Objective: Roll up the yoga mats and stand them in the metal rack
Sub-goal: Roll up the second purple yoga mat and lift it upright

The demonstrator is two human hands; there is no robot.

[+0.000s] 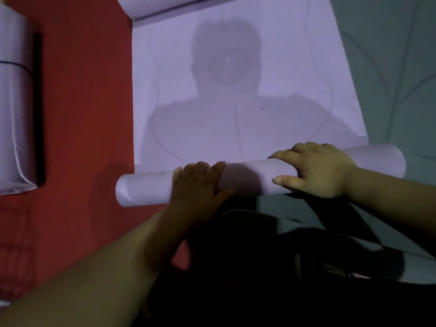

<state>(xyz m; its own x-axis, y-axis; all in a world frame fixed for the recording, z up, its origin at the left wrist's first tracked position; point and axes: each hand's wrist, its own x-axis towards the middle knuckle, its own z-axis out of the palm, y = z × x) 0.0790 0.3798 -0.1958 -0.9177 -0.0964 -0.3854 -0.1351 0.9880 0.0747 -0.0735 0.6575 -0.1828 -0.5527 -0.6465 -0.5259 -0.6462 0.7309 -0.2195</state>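
Head view: mat (236, 95) far end cut off

The rolled mat (14, 102) well left of the left hand (195, 182) is cut off by the frame edge. The curled mat end (165, 8) far ahead of both hands is cropped at the top. Dark shapes (306, 244) below the right hand (316, 171) cannot be identified.
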